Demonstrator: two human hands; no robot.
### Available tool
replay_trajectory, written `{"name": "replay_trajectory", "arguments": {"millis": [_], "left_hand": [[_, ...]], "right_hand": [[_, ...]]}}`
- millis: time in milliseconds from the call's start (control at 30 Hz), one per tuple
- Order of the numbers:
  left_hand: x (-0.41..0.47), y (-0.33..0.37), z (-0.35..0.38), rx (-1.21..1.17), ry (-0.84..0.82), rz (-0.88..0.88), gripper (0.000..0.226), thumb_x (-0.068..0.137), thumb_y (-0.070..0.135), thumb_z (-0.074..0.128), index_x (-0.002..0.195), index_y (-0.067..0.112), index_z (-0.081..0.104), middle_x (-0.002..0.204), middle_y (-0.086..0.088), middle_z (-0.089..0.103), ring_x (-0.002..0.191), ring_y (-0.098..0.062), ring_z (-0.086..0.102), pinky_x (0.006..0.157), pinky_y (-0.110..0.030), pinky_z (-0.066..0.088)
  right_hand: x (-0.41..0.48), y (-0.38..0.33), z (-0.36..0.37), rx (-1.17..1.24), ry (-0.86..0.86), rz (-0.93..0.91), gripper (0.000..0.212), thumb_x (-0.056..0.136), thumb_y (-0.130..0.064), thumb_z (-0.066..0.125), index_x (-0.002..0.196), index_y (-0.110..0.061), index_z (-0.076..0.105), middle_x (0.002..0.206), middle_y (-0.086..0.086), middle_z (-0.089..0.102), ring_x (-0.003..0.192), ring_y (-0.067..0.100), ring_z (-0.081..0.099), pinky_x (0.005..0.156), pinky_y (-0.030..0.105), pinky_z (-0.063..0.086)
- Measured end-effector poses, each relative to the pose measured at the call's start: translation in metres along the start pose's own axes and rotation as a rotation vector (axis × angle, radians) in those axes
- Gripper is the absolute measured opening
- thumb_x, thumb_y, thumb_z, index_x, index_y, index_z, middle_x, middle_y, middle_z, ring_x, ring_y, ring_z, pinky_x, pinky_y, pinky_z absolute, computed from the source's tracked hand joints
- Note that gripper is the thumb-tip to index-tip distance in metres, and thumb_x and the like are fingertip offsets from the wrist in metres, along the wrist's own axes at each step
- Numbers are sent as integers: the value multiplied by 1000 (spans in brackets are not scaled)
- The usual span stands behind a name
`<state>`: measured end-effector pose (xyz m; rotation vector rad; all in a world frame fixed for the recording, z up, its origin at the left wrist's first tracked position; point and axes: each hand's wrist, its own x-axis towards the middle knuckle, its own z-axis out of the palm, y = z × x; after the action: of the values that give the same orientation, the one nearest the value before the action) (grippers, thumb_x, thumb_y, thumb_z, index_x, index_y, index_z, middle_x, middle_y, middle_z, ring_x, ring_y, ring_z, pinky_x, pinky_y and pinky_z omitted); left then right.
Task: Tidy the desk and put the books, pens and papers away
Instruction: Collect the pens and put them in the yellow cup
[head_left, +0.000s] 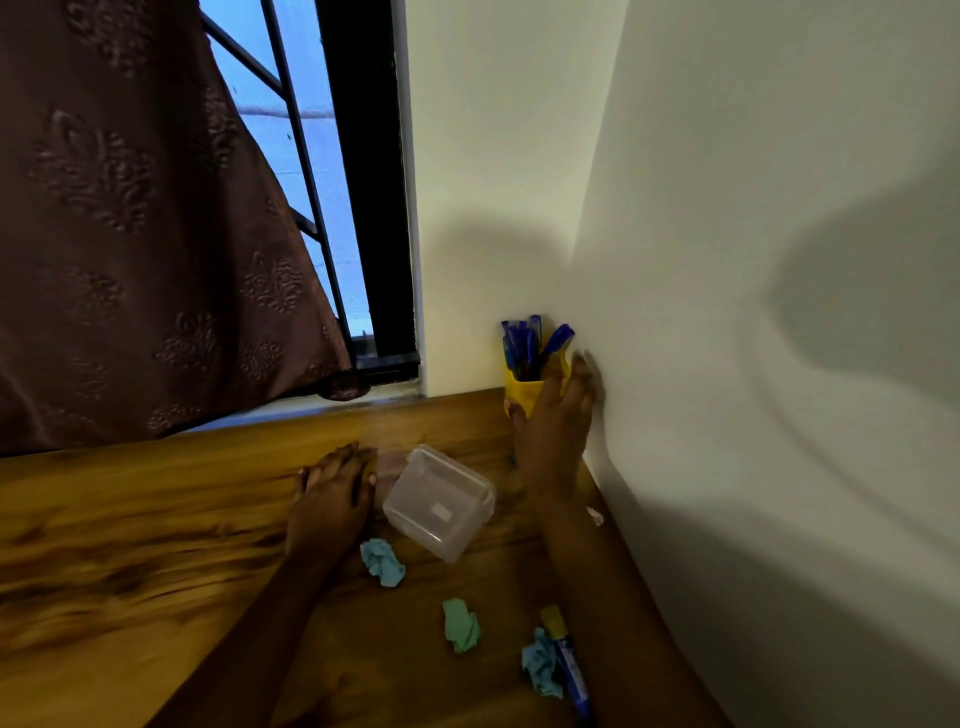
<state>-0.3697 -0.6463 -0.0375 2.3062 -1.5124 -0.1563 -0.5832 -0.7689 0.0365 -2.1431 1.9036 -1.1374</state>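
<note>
gripping cup (522, 392) of pens (523, 344) in wall corner: right hand (553, 431). left hand (332, 493) flat, fingers straight, on bench (130, 519) beside box (441, 501).

Three crumpled papers (383, 562) (461, 625) (542, 662), one clear box (439, 502), one pen cup (523, 391), one marker (567, 659)

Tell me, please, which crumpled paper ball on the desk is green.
The middle crumpled paper ball; the far paper ball beside the clear plastic box and the near paper ball by the blue marker are blue.
</note>
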Motion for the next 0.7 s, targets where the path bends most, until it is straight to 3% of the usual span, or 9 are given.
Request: {"name": "replay_trajectory", "arguments": {"millis": [67, 167, 267, 367, 500, 600, 700], "left_hand": [[0, 0, 2, 5, 12, 6, 42, 98, 38, 41, 139, 28, 46, 149, -1, 38, 136, -24, 34, 113, -48, 18], [2, -2, 2, 22, 16, 10, 42, 98, 38, 42, 138, 28, 47, 148, -1, 40, 134, -26, 37, 111, -49, 20], [2, -2, 3, 18, 2, 9, 42, 98, 38, 41, 138, 28, 46, 148, -1, 39, 133, -27, 37, 111, -49, 20], [2, -2, 3, 15, -3, 13, 42, 98, 39, 40, 138, 28, 46, 149, -1, 38, 135, -26, 35, 112, -49, 19], [0, 0, 1, 8, -2, 17, 43, 98, 38, 40, 139, 26, 45, 150, -2, 38, 137, -24, 33, 113, -49, 18], [1, 0, 1, 9, 6, 18, 42, 98, 38, 41, 138, 26, 46, 149, -2, 39, 136, -25, 35, 112, -49, 18], [2, -2, 1, 20, 6, 18, 43, 97, 43, 36, 136, 28, 48, 147, -2, 42, 133, -26, 38, 111, -50, 22]], "right_hand": [[-13, 7, -3, -123, -26, -168, 59, 80, -24, 71, 133, -11, 49, 140, 17, 46, 128, 35, 45, 102, 48, 41], [-26, 19, -9, -235, -419, -191, 47, 97, -24, 42, 142, -15, 36, 151, 9, 33, 140, 29, 28, 115, 47, 16], [-27, 23, -4, -234, -634, -247, 42, 98, -25, 35, 139, -15, 40, 140, 7, 48, 132, 26, 39, 115, 43, 17], [-15, 17, 6, -185, -672, -287, 33, 95, -16, 41, 126, -10, 50, 122, 11, 59, 115, 29, 53, 104, 40, 36], [8, 22, 7, -248, -685, -251, 21, 95, -13, 40, 107, -6, 55, 110, 14, 63, 105, 31, 57, 102, 41, 38], [11, 25, -1, -153, -672, -244, 24, 95, -12, 41, 115, -7, 53, 112, 14, 62, 104, 31, 57, 84, 29, 39], [15, 36, -20, -85, -622, -143, 40, 92, -12, 50, 131, -10, 47, 115, 14, 61, 104, 32, 57, 81, 33, 43]]}}
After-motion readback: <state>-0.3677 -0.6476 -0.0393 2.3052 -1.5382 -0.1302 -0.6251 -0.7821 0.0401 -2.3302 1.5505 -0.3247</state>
